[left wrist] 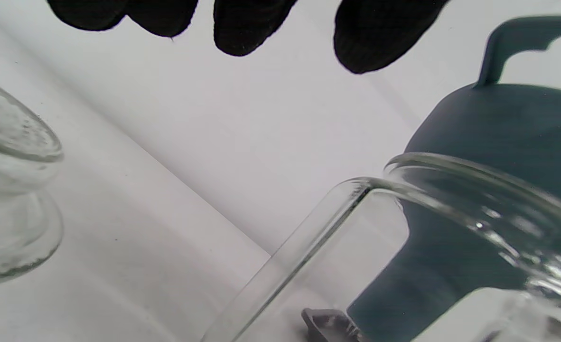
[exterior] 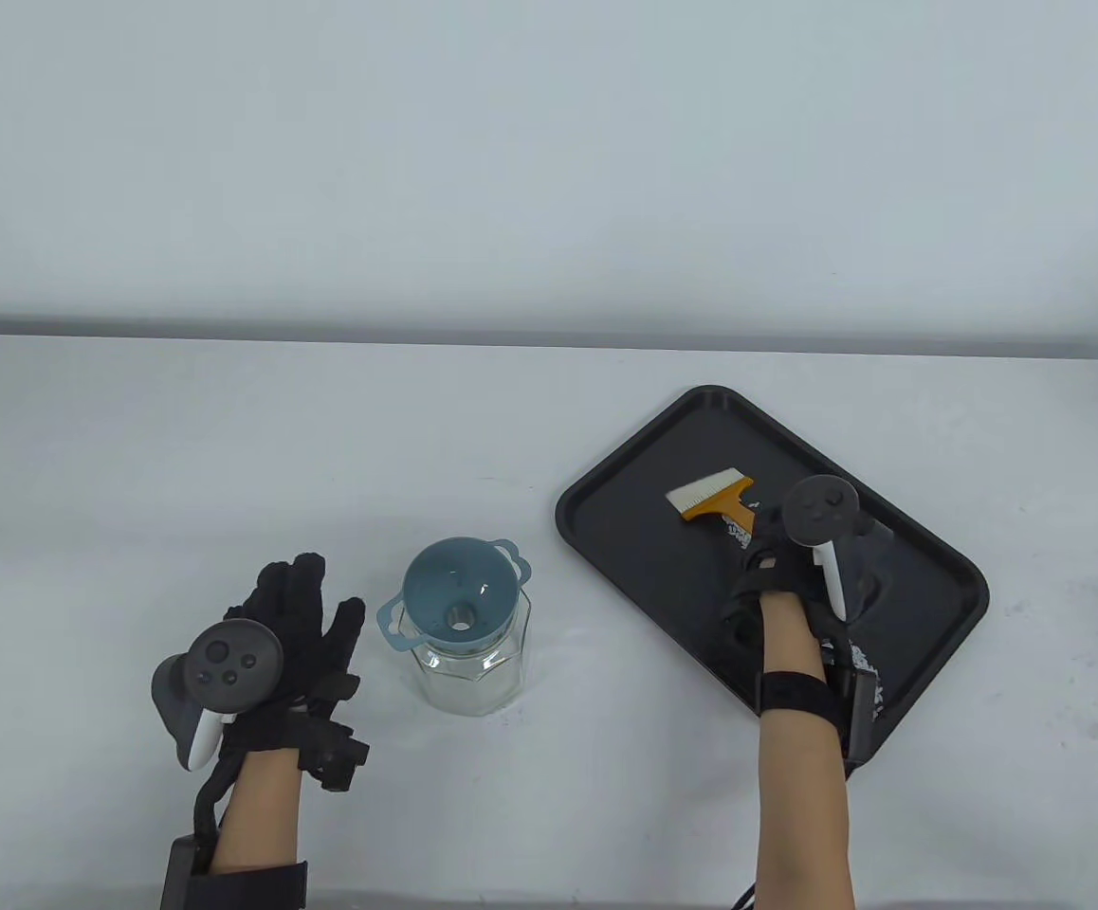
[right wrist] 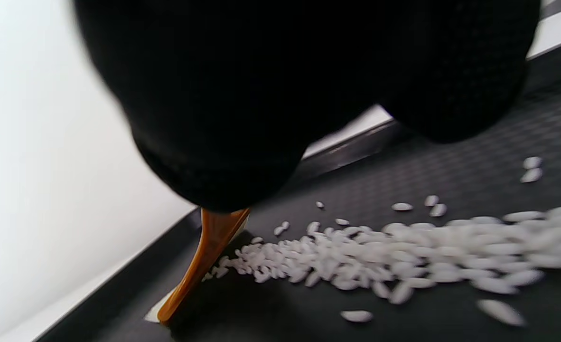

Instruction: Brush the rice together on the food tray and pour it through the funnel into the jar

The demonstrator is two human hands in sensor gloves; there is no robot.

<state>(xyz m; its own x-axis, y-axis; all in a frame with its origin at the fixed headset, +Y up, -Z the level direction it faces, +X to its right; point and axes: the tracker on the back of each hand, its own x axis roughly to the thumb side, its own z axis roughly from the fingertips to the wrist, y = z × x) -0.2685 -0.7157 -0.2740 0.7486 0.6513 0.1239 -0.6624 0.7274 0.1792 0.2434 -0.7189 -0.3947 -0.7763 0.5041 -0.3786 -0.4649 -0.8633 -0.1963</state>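
Item: right hand (exterior: 777, 578), lower right, gripped brush (exterior: 715, 500) on food tray (exterior: 634, 474) beside rice (right wrist: 380, 259). Left hand (exterior: 293, 626) lay relaxed, empty, near funnel (exterior: 459, 602) atop jar (exterior: 468, 678). I feared hard strokes flicking grains overboard.

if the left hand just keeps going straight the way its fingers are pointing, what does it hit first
Probably nothing. The left hand points up the table toward the far edge, and that path looks free. The jar with the funnel stands off to its right, likely beside that line, though depth is unclear.

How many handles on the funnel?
2: both on the blue funnel seated in the glass jar, one handle at its far right rim, the other handle at its near left rim.
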